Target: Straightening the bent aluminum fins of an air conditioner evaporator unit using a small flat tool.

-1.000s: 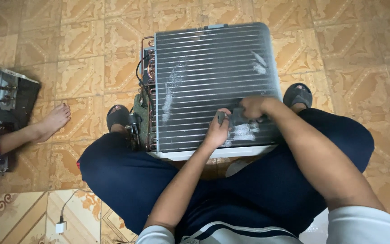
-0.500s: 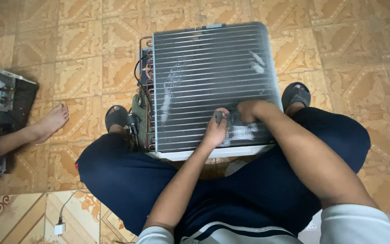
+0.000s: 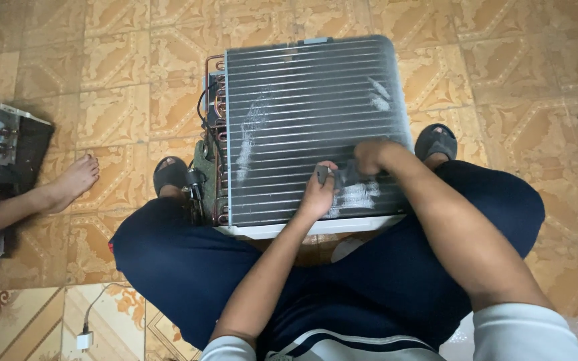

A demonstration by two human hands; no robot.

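A finned coil block (image 3: pixel 302 120), grey and ribbed, lies face up on the tiled floor (image 3: pixel 102 67) between the seated person's knees, its near edge resting just in front of the lap. Copper tubes (image 3: pixel 217 134) and wires run down its left side. Both hands meet over the lower right part of the fins. The left hand (image 3: pixel 317 197) is curled shut around one end of a small dark tool (image 3: pixel 338 175), and the right hand (image 3: pixel 369 156) is closed over the other end, fingers bent down onto the fins. Pale scuffed patches (image 3: pixel 252 127) mark the fin surface in several places.

To work these fins well, the tool probably wants to travel along the ribs rather than across them, with light, even pressure, since thin metal like this likely bends easily. Keeping both wrists low should steady the stroke.

Off to the left, another person's bare foot (image 3: pixel 75 179) rests on the floor beside a dark open casing (image 3: pixel 8 147). A white plug (image 3: pixel 85 339) lies near the left knee.
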